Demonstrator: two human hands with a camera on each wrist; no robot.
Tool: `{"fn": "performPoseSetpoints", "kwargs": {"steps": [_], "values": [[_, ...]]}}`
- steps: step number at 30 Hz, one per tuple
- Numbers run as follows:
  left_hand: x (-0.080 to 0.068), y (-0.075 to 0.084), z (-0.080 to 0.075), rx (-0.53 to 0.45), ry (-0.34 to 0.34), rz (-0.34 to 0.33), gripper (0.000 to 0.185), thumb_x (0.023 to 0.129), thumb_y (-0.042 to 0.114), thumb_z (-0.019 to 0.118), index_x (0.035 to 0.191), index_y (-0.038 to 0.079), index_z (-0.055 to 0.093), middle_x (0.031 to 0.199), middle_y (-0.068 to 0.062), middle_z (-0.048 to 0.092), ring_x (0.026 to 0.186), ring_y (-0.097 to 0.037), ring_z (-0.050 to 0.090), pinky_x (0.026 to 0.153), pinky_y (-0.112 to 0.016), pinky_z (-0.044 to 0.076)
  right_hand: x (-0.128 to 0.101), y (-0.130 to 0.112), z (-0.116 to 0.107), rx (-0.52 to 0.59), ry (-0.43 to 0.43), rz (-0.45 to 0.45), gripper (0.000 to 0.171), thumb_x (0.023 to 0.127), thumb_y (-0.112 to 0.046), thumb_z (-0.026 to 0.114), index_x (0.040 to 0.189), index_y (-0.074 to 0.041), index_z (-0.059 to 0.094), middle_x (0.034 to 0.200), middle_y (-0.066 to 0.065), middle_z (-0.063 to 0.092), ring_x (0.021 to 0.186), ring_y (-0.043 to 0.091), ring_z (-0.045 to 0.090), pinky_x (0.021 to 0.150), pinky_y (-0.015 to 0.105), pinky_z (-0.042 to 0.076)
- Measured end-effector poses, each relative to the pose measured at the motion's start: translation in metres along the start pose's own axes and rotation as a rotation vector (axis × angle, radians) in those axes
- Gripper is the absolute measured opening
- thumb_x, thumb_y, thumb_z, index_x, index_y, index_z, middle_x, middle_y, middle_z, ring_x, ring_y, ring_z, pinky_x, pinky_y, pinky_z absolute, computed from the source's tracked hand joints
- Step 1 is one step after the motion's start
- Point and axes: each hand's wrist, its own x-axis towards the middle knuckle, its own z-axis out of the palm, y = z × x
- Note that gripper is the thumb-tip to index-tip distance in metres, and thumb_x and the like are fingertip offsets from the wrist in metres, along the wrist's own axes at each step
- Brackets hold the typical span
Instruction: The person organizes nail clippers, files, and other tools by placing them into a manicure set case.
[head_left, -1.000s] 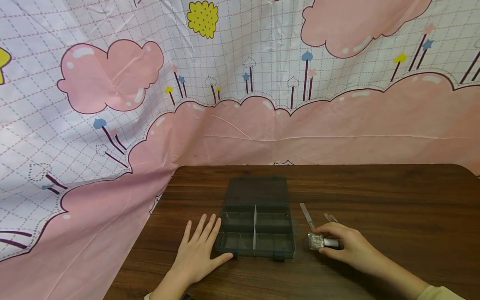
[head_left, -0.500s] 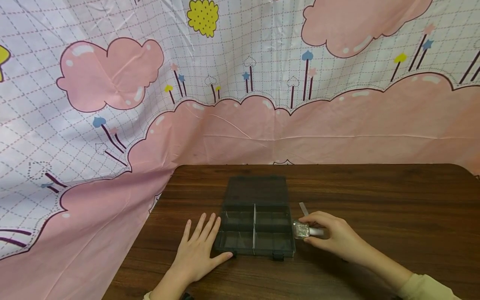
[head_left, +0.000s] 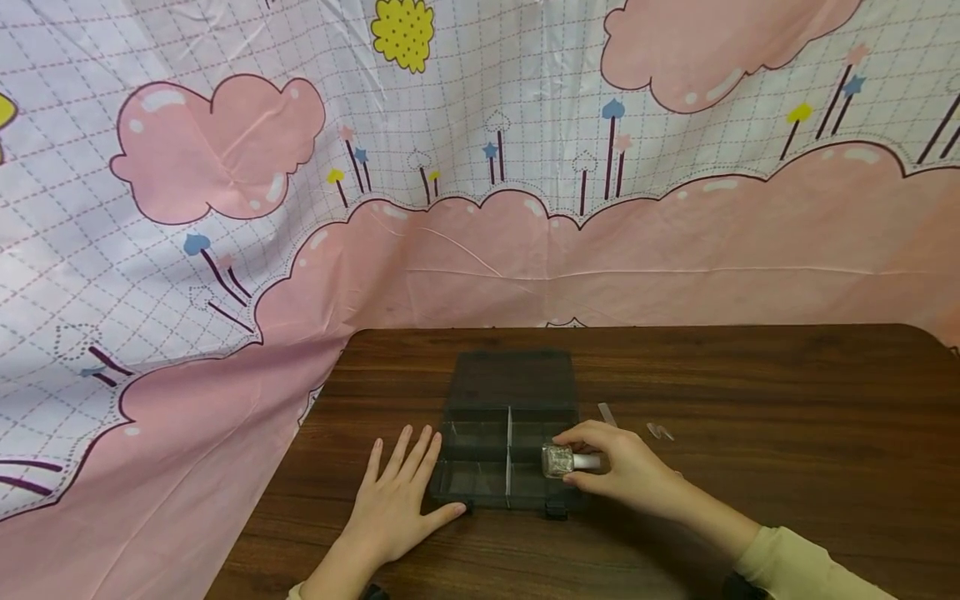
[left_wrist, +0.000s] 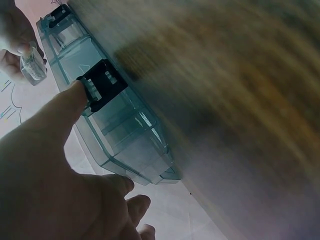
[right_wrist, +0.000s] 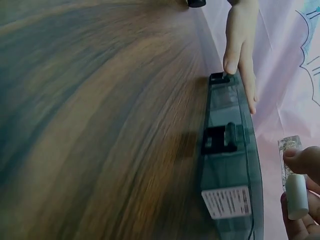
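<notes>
A dark translucent compartment box (head_left: 510,433) lies open on the brown table (head_left: 750,392), its lid folded back. My right hand (head_left: 611,471) pinches a small glitter nail polish bottle (head_left: 558,460) with a white cap (right_wrist: 296,196) and holds it over the box's near right compartment. The bottle (left_wrist: 33,65) also shows in the left wrist view. My left hand (head_left: 397,500) lies flat on the table against the box's left side, its thumb touching the black front latch (left_wrist: 100,84).
A thin nail file (head_left: 606,414) and a small clear piece (head_left: 660,432) lie on the table right of the box. A pink cloud-patterned cloth (head_left: 480,167) hangs behind and drapes down on the left.
My right hand has carried the nail polish bottle leftward from the table beside the box to above the box's right compartments. The left hand has stayed put.
</notes>
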Motion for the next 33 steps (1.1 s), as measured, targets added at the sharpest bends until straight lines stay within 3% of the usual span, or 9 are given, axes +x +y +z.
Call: {"fn": "performPoseSetpoints", "kwargs": {"steps": [13,20,33], "values": [[0.001,0.001,-0.001,0.004,-0.003,-0.005,0.096,0.084,0.078,0.035,0.155,0.016,0.015,0.159,-0.003,0.011,0.145,-0.022,-0.003,0.112,-0.053,-0.011,0.015,-0.003,0.018,-0.008,-0.133,0.069,0.038,0.082,-0.013,0.077,0.118,-0.01,0.065,0.113,0.0,0.063,0.092,0.009,0.061,0.075,0.025,0.054],[0.0,0.001,-0.002,0.009,-0.007,-0.006,0.096,0.084,0.078,0.034,0.155,0.016,0.015,0.159,-0.003,0.011,0.145,-0.023,-0.001,0.112,-0.054,-0.01,0.017,-0.005,0.022,-0.057,-0.206,0.058,0.039,0.084,-0.014,0.074,0.12,-0.004,0.064,0.117,0.006,0.063,0.102,0.021,0.062,0.08,0.029,0.055],[-0.002,0.002,-0.001,-0.007,-0.001,-0.01,0.096,0.084,0.078,0.036,0.155,0.016,0.016,0.159,-0.003,0.012,0.145,-0.024,0.002,0.112,-0.054,-0.01,0.021,-0.003,0.024,-0.105,-0.253,-0.013,0.039,0.079,-0.009,0.078,0.116,-0.002,0.068,0.113,0.009,0.067,0.102,0.022,0.064,0.078,0.025,0.055]]}}
